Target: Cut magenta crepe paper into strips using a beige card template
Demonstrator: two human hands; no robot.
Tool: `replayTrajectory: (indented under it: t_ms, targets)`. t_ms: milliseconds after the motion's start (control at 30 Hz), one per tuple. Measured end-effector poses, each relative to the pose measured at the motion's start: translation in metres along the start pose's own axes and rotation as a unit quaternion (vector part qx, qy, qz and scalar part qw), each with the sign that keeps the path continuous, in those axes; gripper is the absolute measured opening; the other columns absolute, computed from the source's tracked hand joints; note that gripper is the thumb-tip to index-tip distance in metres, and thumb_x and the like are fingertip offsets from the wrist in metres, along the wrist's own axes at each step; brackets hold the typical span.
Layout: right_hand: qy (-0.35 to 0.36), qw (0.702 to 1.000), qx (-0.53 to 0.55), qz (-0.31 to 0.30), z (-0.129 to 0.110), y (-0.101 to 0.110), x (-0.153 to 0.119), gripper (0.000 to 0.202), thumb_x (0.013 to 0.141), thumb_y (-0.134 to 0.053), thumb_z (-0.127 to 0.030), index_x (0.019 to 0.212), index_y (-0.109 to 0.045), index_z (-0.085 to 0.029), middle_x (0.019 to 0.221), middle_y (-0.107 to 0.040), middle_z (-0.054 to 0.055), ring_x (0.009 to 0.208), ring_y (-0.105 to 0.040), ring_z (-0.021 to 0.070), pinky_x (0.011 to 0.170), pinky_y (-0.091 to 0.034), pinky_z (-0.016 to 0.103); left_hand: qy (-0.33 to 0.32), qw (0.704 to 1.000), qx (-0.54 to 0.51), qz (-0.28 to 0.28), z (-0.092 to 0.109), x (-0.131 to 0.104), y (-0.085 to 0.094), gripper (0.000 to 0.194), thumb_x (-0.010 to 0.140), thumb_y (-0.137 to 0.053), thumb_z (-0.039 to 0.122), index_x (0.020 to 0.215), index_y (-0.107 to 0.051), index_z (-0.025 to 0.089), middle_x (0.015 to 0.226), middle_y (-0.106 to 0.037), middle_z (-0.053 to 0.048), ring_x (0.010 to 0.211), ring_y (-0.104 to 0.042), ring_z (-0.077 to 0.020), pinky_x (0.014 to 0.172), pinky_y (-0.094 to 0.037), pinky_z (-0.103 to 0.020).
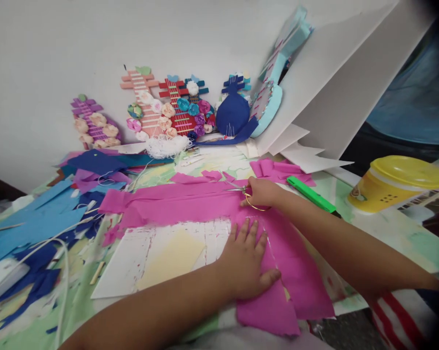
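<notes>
At the middle of the table (pixel 387 233), a sheet of pink fabric (pixel 204 201) lies spread over a white board (pixel 131 257). The right hand (pixel 263 192) is closed through the loops of small scissors (pixel 241 190), blades pointing left into the cloth. The left hand (pixel 246 260), open and flat, presses the fabric down just below the cut. Clean cutting likely depends on keeping the cloth taut beside the blades. A green utility knife (pixel 312 195) and yellow tub (pixel 394 182) lie to the right; blue scraps (pixel 33 228) to the left.

A plain white wall (pixel 95 43) is rising behind a cluttered table (pixel 397 233), white foam boards (pixel 336 82) are leaning against it, soft light is falling evenly
</notes>
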State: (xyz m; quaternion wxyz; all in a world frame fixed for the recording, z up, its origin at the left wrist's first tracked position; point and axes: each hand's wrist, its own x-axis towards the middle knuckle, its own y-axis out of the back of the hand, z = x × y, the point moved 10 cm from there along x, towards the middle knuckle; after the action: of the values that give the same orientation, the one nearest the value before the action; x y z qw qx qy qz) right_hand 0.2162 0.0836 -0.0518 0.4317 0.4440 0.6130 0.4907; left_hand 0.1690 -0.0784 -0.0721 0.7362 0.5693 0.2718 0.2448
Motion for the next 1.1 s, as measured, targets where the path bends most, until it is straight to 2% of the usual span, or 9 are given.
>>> replayTrajectory:
  t_ms: [267, 433, 533, 667, 767, 833, 933, 1000, 1100]
  targets:
    - [0.005, 0.999, -0.028, 0.016, -0.017, -0.004, 0.004, 0.075, 0.043, -0.062, -0.067, 0.095, -0.045, -0.015, 0.093, -0.058, 0.013, 0.081, -0.055, 0.0259, 0.059, -0.042, 0.031, 0.004, 1.000, -0.001, -0.017, 0.003, -0.002, 0.000, 0.082, 0.078, -0.016, 0.067, 0.136, -0.013, 0.010, 0.140, -0.004, -0.022, 0.125, 0.003, -0.0416, 0.097, -0.005, -0.057]
    - [0.023, 0.997, -0.003, 0.068, -0.010, 0.019, -0.001, 0.052, 0.059, -0.059, -0.056, 0.092, -0.046, -0.019, 0.092, -0.059, 0.009, 0.078, -0.055, 0.0219, 0.055, -0.038, 0.028, -0.074, 0.997, 0.012, -0.033, 0.025, -0.023, 0.000, 0.086, 0.075, -0.024, 0.070, 0.135, -0.019, 0.009, 0.140, -0.011, -0.021, 0.127, -0.001, -0.0379, 0.099, -0.007, -0.053]
    - [-0.009, 0.995, -0.010, 0.094, 0.008, 0.039, -0.014, 0.038, 0.071, -0.050, -0.050, 0.092, -0.046, -0.019, 0.087, -0.060, 0.008, 0.074, -0.055, 0.0208, 0.054, -0.036, 0.027, -0.104, 0.993, 0.039, -0.029, 0.031, -0.037, 0.002, 0.084, 0.074, -0.032, 0.068, 0.133, -0.025, 0.008, 0.139, -0.015, -0.021, 0.126, -0.011, -0.0382, 0.099, -0.011, -0.053]
    - [0.014, 0.987, -0.083, 0.135, 0.022, 0.060, -0.045, 0.046, 0.066, -0.053, -0.055, 0.090, -0.048, -0.016, 0.091, -0.058, 0.012, 0.082, -0.053, 0.0250, 0.063, -0.037, 0.031, -0.131, 0.988, 0.075, -0.018, 0.034, -0.048, 0.002, 0.057, 0.083, -0.037, 0.051, 0.119, -0.046, 0.008, 0.130, -0.038, -0.018, 0.118, -0.032, -0.0333, 0.097, -0.021, -0.047]
    - [0.052, 0.981, -0.128, 0.133, 0.026, 0.057, -0.072, 0.045, 0.063, -0.057, -0.051, 0.088, -0.050, -0.015, 0.093, -0.056, 0.014, 0.091, -0.049, 0.0285, 0.075, -0.035, 0.036, -0.150, 0.986, 0.075, 0.003, 0.037, -0.053, 0.004, 0.034, 0.084, -0.042, 0.038, 0.104, -0.055, 0.014, 0.124, -0.045, -0.012, 0.111, -0.040, -0.0284, 0.094, -0.027, -0.043]
    - [0.063, 0.981, -0.142, 0.114, 0.029, 0.050, -0.087, 0.036, 0.067, -0.056, -0.045, 0.086, -0.051, -0.015, 0.091, -0.056, 0.013, 0.092, -0.048, 0.0281, 0.076, -0.034, 0.036, -0.153, 0.986, 0.071, 0.013, 0.039, -0.054, 0.005, 0.026, 0.081, -0.047, 0.034, 0.095, -0.057, 0.016, 0.121, -0.047, -0.010, 0.109, -0.041, -0.0274, 0.093, -0.028, -0.042]
    - [0.017, 0.992, -0.120, 0.043, 0.040, 0.035, -0.100, 0.034, 0.067, -0.052, -0.049, 0.081, -0.050, -0.018, 0.084, -0.057, 0.010, 0.078, -0.051, 0.0244, 0.061, -0.036, 0.032, -0.161, 0.985, 0.059, 0.029, 0.042, -0.055, 0.008, 0.019, 0.077, -0.051, 0.031, 0.088, -0.057, 0.016, 0.115, -0.050, -0.009, 0.105, -0.043, -0.0260, 0.091, -0.030, -0.041]
    - [-0.018, 0.996, -0.082, -0.031, 0.048, 0.023, -0.106, 0.038, 0.065, -0.050, -0.056, 0.075, -0.049, -0.020, 0.074, -0.057, 0.006, 0.065, -0.050, 0.0202, 0.051, -0.032, 0.028, -0.159, 0.985, 0.051, 0.033, 0.043, -0.054, 0.009, 0.017, 0.076, -0.051, 0.029, 0.086, -0.056, 0.016, 0.106, -0.055, -0.007, 0.097, -0.047, -0.0234, 0.086, -0.034, -0.038]
    - [-0.001, 0.986, -0.002, -0.164, 0.047, 0.006, -0.112, 0.044, 0.062, -0.049, -0.063, 0.068, -0.047, -0.020, 0.064, -0.053, 0.003, 0.055, -0.046, 0.0146, 0.046, -0.029, 0.025, -0.145, 0.988, 0.046, 0.018, 0.042, -0.052, 0.013, 0.010, 0.077, -0.049, 0.022, 0.082, -0.054, 0.015, 0.083, -0.057, -0.004, 0.076, -0.052, -0.0183, 0.071, -0.041, -0.031]
